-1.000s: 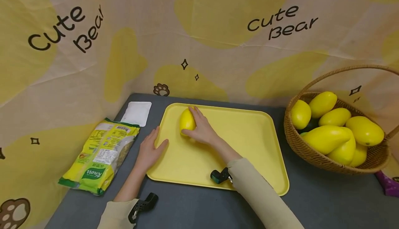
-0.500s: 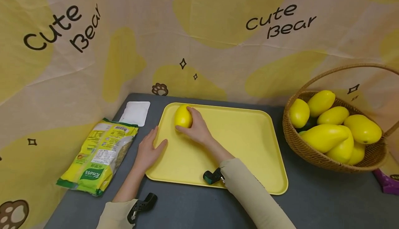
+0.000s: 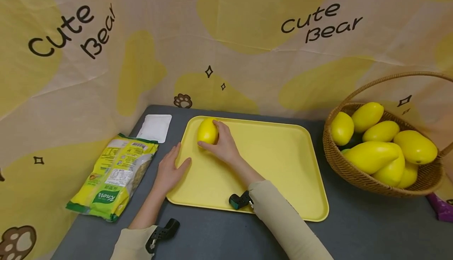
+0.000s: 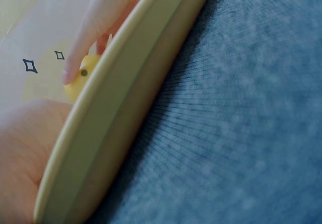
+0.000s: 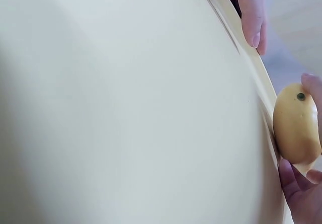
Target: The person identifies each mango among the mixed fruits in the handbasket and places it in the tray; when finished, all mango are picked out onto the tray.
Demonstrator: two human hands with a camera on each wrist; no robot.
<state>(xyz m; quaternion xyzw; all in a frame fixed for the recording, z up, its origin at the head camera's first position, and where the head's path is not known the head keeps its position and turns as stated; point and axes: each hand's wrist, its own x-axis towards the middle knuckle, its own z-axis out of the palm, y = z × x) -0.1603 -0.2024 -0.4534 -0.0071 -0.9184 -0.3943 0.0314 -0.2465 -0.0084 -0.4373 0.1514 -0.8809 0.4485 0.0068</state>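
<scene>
A yellow mango (image 3: pixel 207 130) lies at the far left corner of the yellow tray (image 3: pixel 269 165). My right hand (image 3: pixel 223 144) grips it from the right, thumb at its near end and fingers round its far end. In the right wrist view a dark stem spot shows on the mango (image 5: pixel 294 128). My left hand (image 3: pixel 170 173) rests along the tray's left rim, fingers extended and thumb spread over the inside of the tray. In the left wrist view the tray's raised edge (image 4: pixel 108 103) covers part of the mango (image 4: pixel 75 89).
At the right stands a wicker basket (image 3: pixel 339 173) with several yellow mangoes and a tall handle. To the left lie a yellow-green Knorr bag (image 3: pixel 115 177) and a white packet (image 3: pixel 155 127). A purple item (image 3: pixel 440 208) shows at the right edge. Printed cloth hangs behind the table.
My right hand has shifted the mango slightly left and farther back, toward the tray's corner, with its fingers closer round it. My left hand has stayed on the rim.
</scene>
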